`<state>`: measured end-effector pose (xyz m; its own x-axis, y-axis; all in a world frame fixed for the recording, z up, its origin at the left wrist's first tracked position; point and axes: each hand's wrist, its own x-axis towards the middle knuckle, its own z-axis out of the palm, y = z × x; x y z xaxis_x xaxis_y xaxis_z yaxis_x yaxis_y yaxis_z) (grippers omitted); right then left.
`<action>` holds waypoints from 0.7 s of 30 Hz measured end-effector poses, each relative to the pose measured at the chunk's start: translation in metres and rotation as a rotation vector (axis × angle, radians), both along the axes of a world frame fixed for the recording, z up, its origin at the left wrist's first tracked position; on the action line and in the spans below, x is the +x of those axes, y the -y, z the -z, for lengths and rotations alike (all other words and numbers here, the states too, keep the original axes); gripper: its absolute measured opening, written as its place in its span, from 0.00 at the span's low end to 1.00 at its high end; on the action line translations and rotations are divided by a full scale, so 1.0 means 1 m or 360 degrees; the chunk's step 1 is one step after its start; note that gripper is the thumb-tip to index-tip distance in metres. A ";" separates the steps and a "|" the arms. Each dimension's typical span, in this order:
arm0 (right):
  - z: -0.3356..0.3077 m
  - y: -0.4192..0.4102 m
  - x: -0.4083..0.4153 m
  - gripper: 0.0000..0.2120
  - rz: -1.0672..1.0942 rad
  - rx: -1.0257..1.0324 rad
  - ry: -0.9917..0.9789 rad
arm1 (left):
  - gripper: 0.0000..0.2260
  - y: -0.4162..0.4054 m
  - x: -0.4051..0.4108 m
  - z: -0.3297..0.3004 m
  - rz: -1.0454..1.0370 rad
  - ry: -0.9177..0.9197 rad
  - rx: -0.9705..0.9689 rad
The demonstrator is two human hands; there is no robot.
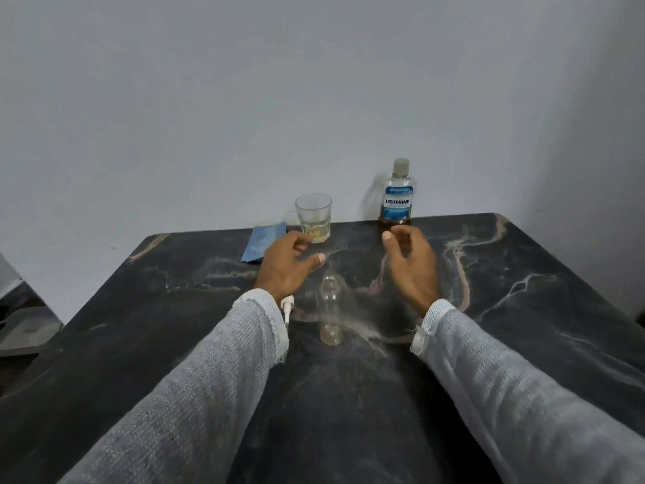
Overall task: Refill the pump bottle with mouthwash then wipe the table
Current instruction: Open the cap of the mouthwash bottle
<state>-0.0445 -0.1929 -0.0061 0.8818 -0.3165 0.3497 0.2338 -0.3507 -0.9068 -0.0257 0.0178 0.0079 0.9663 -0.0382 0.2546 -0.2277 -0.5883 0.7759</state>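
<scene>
Small clear plastic pump bottle (pixel 331 310) stands upright mid-worktop, neck open, only a thin pale layer at its base. I take it as my landmark. Its white pump head (pixel 287 308) lies just left of it, half under my left sleeve. Both my hands hang above the dark marbled worktop (pixel 523 309) beyond the bottle, left hand (pixel 288 265) and right hand (pixel 412 265), fingers loosely curled, holding nothing.

Listerine mouthwash bottle with grey cap and blue label (pixel 397 197) sits far behind and right of the pump bottle, near the back edge, cap on, amber liquid low. My guess: light and rigid, smooth sides, so grip round the labelled waist, not the cap.

Pump bottle looks nearly empty, so light and tippy; narrow neck. I'd pin its body with one hand while pouring.

Clear glass tumbler (pixel 313 218) behind-left holds a little pale liquid; fragile. Folded blue cloth (pixel 263 244) lies beside it; soft, pinch anywhere.
</scene>
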 end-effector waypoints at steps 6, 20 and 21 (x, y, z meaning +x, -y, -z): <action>-0.042 0.043 0.089 0.23 0.0203 -0.0374 -0.0162 | 0.18 0.010 0.043 -0.003 0.0092 -0.0036 -0.0087; -0.048 0.075 0.194 0.30 0.0000 -0.0633 -0.0296 | 0.21 0.018 0.092 0.019 0.0179 -0.0101 -0.0159; -0.048 0.075 0.195 0.29 0.0006 -0.0615 -0.0287 | 0.21 0.018 0.093 0.020 0.0180 -0.0106 -0.0171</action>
